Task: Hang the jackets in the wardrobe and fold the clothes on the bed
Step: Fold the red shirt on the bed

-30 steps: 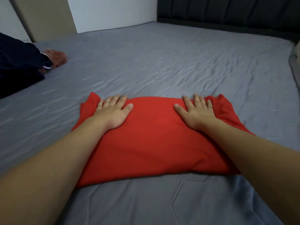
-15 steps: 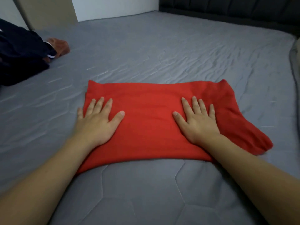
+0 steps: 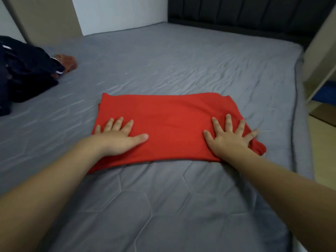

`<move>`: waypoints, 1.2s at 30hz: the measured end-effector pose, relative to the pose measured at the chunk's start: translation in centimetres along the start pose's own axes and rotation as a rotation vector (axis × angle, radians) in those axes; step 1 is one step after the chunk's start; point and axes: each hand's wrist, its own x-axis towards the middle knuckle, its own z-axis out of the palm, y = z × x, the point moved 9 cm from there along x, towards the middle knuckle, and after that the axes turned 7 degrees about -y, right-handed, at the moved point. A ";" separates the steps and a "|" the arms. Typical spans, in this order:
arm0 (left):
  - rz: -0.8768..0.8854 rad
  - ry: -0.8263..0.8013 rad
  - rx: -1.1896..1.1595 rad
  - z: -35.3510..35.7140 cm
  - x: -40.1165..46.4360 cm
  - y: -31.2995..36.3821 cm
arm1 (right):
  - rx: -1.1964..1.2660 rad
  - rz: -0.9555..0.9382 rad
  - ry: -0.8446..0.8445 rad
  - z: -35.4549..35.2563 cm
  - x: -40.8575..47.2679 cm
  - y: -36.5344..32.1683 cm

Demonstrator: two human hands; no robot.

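Clothes first, far left: dark pile on the bed, looks like a jacket, a brown-red item just beside it, well apart from my hands. Not yet hung or folded as far as I can tell.

Left hand flat on the red shirt, fingers straight and spread, thumb pointing inward, pressing the near-left part of the fabric. No pinch, nothing held.

Shirt is in mid bed, folded into a wide rectangle, long axis running left to right across my view. Far edge looks straight; the near edge sags a bit toward the left corner.

Right hand also flat on the shirt, fingers splayed wide, pressing near the right end. Little finger reaches the right edge, where a loose flap of cloth sticks out past the rectangle toward the near right corner. That hand is the nearer one to the flap.

My read: I'm smoothing a fold, and the shirt needs one more fold, end over end along its long axis. Either hand sits on an end, so either could lift it; the untidy right end should go first, I think.

Right of the bed: pale shelf unit and floor, partly out of view.
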 end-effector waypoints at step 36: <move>0.025 0.110 -1.451 -5.7 6.2 -9.8 | -0.071 -0.741 0.187 -1.9 -17.9 -26.7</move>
